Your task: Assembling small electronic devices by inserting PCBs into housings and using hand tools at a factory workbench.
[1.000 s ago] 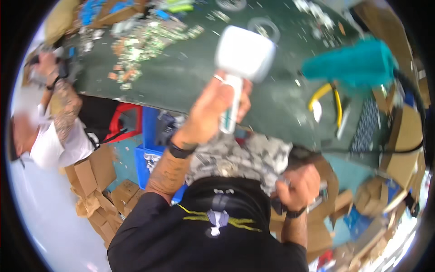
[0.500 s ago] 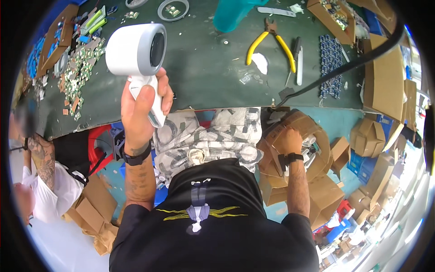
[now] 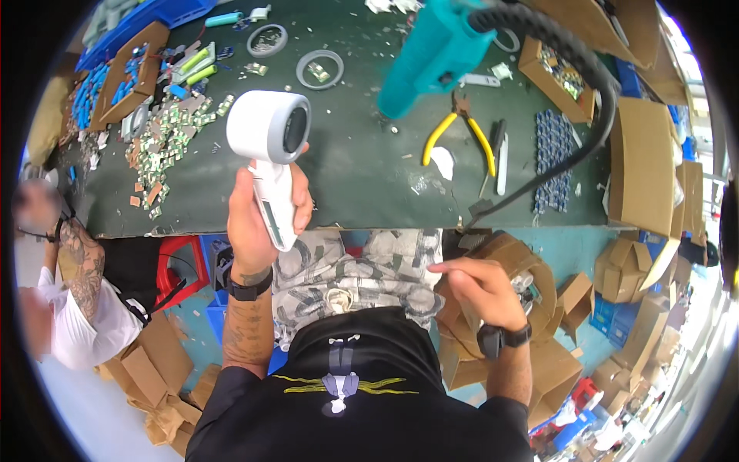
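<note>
My left hand (image 3: 269,212) is wrapped round the handle of a white handheld fan (image 3: 254,127) with a grey rim and a dark round face. The fan is upright above the front edge of the dark green workbench (image 3: 354,177). My right hand (image 3: 481,289) is open and holds nothing that I can see, its index finger stretched to the left. It is beside my right thigh, in front of an open cardboard box (image 3: 543,289) with white and grey parts inside.
Yellow-handled pliers (image 3: 460,131) and a white-handled tool (image 3: 503,165) lie on the bench. A teal tool (image 3: 435,58) with a thick black cord (image 3: 593,69) hangs at the back. Small circuit boards (image 3: 165,146) are heaped at left. Another person (image 3: 85,300) sits at left.
My right hand has come up out of the cardboard box and moved slightly left, its fingers now extended. The fan stays in my left hand. My view has shifted, showing more of the bench's far side.
</note>
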`<state>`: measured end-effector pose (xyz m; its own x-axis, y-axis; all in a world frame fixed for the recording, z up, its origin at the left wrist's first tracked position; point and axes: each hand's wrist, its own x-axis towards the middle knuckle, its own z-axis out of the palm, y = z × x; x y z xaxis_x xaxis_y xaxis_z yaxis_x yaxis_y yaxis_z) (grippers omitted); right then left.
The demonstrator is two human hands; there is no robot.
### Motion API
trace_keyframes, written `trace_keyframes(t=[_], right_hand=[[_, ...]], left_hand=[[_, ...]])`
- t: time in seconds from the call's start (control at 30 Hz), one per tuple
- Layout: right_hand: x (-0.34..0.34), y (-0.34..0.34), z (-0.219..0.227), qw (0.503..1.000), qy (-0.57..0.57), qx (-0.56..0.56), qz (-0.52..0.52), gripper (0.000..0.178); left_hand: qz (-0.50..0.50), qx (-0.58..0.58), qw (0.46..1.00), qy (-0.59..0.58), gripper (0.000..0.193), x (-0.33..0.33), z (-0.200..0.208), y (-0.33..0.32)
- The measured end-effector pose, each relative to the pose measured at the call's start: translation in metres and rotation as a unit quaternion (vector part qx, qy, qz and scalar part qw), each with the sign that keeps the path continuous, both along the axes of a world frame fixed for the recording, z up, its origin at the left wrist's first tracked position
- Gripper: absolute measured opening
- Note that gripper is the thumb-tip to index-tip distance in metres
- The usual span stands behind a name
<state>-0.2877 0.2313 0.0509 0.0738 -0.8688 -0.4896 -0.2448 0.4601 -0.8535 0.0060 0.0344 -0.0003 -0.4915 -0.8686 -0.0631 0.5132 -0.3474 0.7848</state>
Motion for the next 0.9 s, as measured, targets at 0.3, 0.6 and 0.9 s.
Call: trace_keyframes(t=[0.3,0.6,0.9], right_hand=[[-0.053,-0.085,-0.021,0.889,0.049,-0.263,-0.373,0.038],[-0.052,-0.101,-0.062,0.856,0.272,-0.330,-0.291,0.058],[-0.043,-0.106,-0.061,0.821,0.383,-0.311,-0.288,0.050]], left_hand=[[-0.008,0.030,1.000,-0.004,0.076,0.007,0.001,0.000],[-0.049,0.108,0.985,0.123,0.064,0.007,-0.005,-0.007],[-0.030,0.090,0.989,0.114,0.052,0.011,-0.001,-0.008]])
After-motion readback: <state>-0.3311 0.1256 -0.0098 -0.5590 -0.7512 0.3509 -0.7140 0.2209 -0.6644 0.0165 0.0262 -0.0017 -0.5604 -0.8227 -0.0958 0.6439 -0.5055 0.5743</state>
